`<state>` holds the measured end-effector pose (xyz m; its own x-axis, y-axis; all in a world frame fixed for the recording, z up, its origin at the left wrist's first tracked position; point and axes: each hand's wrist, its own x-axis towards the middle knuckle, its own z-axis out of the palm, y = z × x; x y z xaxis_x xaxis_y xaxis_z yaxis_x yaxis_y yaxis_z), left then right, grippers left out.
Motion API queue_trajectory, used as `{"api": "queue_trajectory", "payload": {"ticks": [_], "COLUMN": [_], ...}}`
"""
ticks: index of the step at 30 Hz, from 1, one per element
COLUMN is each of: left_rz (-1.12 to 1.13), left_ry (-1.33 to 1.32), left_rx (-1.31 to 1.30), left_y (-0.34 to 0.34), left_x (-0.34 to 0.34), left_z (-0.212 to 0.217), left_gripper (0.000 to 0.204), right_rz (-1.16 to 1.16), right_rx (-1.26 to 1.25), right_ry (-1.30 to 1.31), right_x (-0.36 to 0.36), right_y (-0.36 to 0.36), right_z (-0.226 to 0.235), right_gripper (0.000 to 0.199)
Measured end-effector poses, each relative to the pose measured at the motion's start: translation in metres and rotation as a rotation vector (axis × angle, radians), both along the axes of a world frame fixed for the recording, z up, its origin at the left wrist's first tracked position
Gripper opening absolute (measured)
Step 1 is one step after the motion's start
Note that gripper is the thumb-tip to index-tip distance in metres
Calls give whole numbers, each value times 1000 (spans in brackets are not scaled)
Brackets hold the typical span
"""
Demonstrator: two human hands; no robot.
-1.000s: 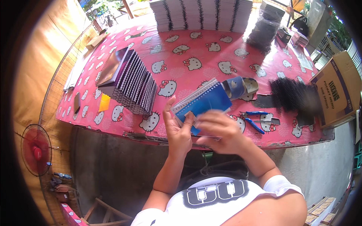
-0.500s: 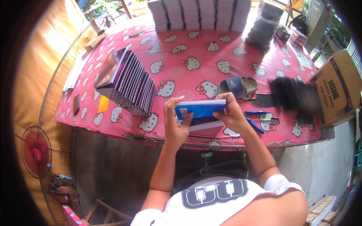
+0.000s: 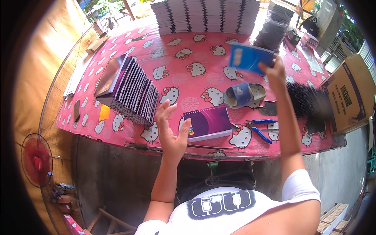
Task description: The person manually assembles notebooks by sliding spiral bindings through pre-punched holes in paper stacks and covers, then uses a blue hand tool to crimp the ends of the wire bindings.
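My right hand (image 3: pixel 275 72) is raised over the right side of the table, gripping a blue notebook (image 3: pixel 247 58) by its right end; motion blurs both a little. A purple notebook (image 3: pixel 209 122) with a row of punched holes along its top edge lies near the front of the table. My left hand (image 3: pixel 171 133) is open beside that notebook's left end, thumb and fingers apart, holding nothing. Blue-handled pliers (image 3: pixel 261 134) lie to the purple notebook's right. Behind it a pair of blue and tan slippers (image 3: pixel 244 95) rests on the pink table cover.
A tall stack of purple spiral notebooks (image 3: pixel 135 92) stands at the left. Black spiral coils (image 3: pixel 303 100) lie by a cardboard box (image 3: pixel 348 94) at the right. Large spiral-bound stacks (image 3: pixel 203 16) line the far edge, beside a plastic-wrapped pile (image 3: pixel 272 29). A red fan (image 3: pixel 37 160) stands left.
My right hand has carried the blue notebook up and away to the right, out of my left hand. My left hand has let go and moved slightly left. The purple notebook underneath is now uncovered.
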<state>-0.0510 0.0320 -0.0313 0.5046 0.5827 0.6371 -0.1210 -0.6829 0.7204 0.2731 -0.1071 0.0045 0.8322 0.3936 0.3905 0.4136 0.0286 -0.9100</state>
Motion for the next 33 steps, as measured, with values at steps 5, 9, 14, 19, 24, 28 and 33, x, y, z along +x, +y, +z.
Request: {"api": "queue_trajectory", "payload": {"ticks": [5,9,14,19,24,28,33], "left_rz": [-135,-97,-62,-58,-61,-122,-115], "left_ry": [-49,-103,-210,-310,-276,-275,-267], "left_rx": [-789,-876,-1021,-1019,-1063,-1113,-1110], "left_y": [-1,9,16,14,18,11,10], "left_x": [-7,-22,-25,-13,-34,-36,-39], "left_z": [-11,-19,-26,-12,-26,-30,-28], "left_gripper": [40,38,36,36,34,31,30], "right_rz": [-336,-833,364,673,811,972,909], "right_rx": [-884,-1016,-461,-678,-715,-772,-772], "right_ry": [-28,-425,-651,-1070,-890,-764,-966], "right_x": [144,90,-89,-219,-207,-198,-209], "right_y": [-4,24,26,37,48,58,56], "right_z": [-81,-66,-6,-17,-8,3,2], "right_gripper": [43,57,39,24,14,25,15]}}
